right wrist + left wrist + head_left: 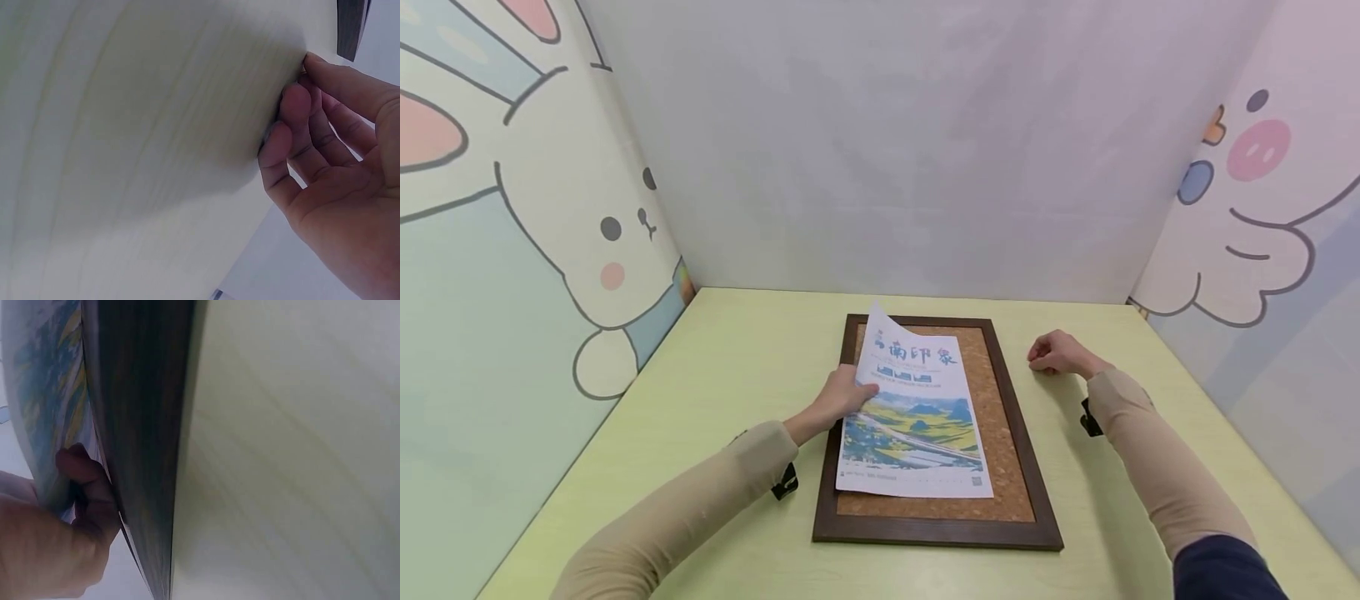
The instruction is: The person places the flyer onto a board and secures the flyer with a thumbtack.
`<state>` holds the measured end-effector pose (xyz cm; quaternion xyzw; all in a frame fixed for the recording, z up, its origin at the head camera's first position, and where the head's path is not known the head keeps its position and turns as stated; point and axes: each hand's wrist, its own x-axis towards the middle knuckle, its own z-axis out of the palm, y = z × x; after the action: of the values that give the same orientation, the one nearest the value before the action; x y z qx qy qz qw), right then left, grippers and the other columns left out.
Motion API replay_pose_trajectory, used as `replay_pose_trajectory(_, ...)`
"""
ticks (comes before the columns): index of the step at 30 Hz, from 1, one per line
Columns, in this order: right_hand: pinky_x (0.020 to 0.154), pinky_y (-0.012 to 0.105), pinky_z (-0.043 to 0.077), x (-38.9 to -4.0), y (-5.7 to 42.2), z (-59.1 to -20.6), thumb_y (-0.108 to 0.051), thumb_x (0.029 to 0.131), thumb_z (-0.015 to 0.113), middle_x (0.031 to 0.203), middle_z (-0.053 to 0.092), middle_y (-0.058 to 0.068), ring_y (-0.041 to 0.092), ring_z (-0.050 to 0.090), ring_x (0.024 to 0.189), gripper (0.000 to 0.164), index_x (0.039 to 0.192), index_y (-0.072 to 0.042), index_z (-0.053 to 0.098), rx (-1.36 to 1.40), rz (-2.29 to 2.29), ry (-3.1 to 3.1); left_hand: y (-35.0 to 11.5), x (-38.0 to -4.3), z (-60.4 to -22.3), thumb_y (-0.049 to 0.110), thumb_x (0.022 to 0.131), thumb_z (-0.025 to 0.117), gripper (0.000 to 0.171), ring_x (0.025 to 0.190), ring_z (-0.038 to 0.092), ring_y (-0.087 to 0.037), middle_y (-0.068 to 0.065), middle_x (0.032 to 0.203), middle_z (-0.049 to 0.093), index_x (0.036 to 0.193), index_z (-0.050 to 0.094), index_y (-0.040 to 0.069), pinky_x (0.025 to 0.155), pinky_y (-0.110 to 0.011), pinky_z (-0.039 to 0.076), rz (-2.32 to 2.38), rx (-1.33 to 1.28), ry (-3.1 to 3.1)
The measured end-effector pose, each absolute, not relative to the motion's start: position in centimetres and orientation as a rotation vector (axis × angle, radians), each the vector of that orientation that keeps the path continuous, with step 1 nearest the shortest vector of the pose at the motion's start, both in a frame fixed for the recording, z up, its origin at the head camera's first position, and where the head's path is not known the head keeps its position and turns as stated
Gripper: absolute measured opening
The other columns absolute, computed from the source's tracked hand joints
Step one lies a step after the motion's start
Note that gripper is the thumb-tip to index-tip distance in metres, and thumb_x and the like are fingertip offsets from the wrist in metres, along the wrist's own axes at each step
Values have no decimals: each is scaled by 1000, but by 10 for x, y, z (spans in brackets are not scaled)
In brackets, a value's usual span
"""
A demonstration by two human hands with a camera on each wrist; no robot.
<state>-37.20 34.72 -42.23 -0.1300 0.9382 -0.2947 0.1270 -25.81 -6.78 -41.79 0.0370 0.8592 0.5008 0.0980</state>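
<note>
Sleeves fill the bottom of my head view — two beige forearms reaching up from the near edge of the pale green table, each with a small black strap-mounted unit at the wrist.

Between them lies the corkboard, a dark wooden frame around brown cork, flat on the table with its long side running away from me. On the cork sits the poster: a white sheet with a yellow-and-blue landscape print in its lower half and coloured characters across the top. Its near edge lies flat just above the frame's bottom rail, while its far left corner curls up off the board.

My left hand is at the poster's left edge, about midway up, gripping the sheet. In the left wrist view I see the fingers curled round the paper's edge, with the dark frame right beside them.

My right hand is past the board's right side, near its far corner, resting on the bare table and apart from the frame. Its fingers are curled in, tips against the tabletop — I see nothing held.

Beyond the table stands a plain pale wall, with a cartoon rabbit panel on the left and a winged cartoon figure on the right.
</note>
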Motion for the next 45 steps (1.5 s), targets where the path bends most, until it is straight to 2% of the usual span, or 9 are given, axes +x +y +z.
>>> replay_pose_trajectory(8, 55, 25, 46, -371, 348, -420, -7, 85, 70, 75, 65, 7, 10, 54, 59, 16, 91, 7, 65, -390, -853, 2730, -61, -263, -419, 16, 93, 62, 21, 54, 52, -13, -9, 71, 65, 104, 68, -1, 52, -25, 41, 1384, 128, 2591)
replay_pose_trajectory(15, 58, 27, 49, -373, 346, -418, -12, 86, 70, 77, 66, 7, 12, 57, 63, 21, 94, 6, 63, -354, -888, 2714, -59, -265, -419, 17, 93, 62, 22, 54, 55, -13, -8, 71, 65, 103, 68, -1, 52, -25, 42, 1373, 159, 2588)
replay_pose_trajectory(20, 62, 31, 55, -377, 340, -415, -11, 89, 68, 79, 68, 13, 17, 64, 66, 22, 98, 7, 62, -320, -1016, 2679, -69, -266, -414, 25, 94, 61, 30, 59, 53, -13, -10, 80, 67, 109, 65, 0, 54, -25, 40, 1269, 230, 2655)
replay_pose_trajectory(23, 65, 34, 56, -380, 334, -411, -12, 89, 68, 82, 68, 18, 20, 65, 68, 23, 99, 8, 61, -330, -1099, 2659, -76, -266, -409, 28, 93, 63, 39, 70, 55, -20, -15, 96, 63, 116, 58, -3, 59, -30, 42, 1123, 259, 2758)
replay_pose_trajectory(27, 69, 39, 57, -384, 322, -405, -14, 90, 68, 88, 68, 24, 26, 66, 71, 25, 101, 7, 62, -347, -1206, 2647, -84, -266, -408, 32, 88, 69, 64, 108, 50, -34, -24, 125, 50, 136, 45, -5, 85, -45, 46, 837, 390, 2894)
replay_pose_trajectory(31, 74, 45, 56, -388, 301, -398, -15, 91, 67, 94, 66, 28, 37, 66, 77, 26, 104, 7, 63, -378, -1268, 2641, -90, -267, -412, 44, 85, 70, 82, 142, 22, -42, -24, 153, 28, 149, 35, 5, 111, -59, 25, 552, 637, 2859)
replay_pose_trajectory(36, 76, 48, 55, -399, 272, -395, -18, 92, 67, 98, 66, 30, 42, 64, 83, 27, 105, 5, 65, -398, -1269, 2648, -93, -268, -417, 54, 84, 67, 90, 150, 0, -42, -23, 161, 8, 153, 27, 12, 117, -62, 4, 415, 827, 2736)
replay_pose_trajectory(42, 73, 48, 52, -406, 237, -393, -17, 91, 67, 89, 66, 26, 40, 59, 77, 25, 103, 5, 66, -383, -1256, 2645, -90, -263, -417, 55, 85, 65, 90, 150, 1, -40, -24, 161, 9, 154, 26, 13, 117, -62, 2, 377, 862, 2713)
replay_pose_trajectory(45, 66, 41, 50, -415, 225, -401, -17, 90, 68, 87, 66, 25, 32, 57, 71, 23, 100, 4, 67, -390, -1241, 2661, -90, -262, -418, 55, 85, 65, 90, 150, 1, -40, -24, 161, 9, 154, 26, 12, 117, -62, 2, 374, 864, 2711)
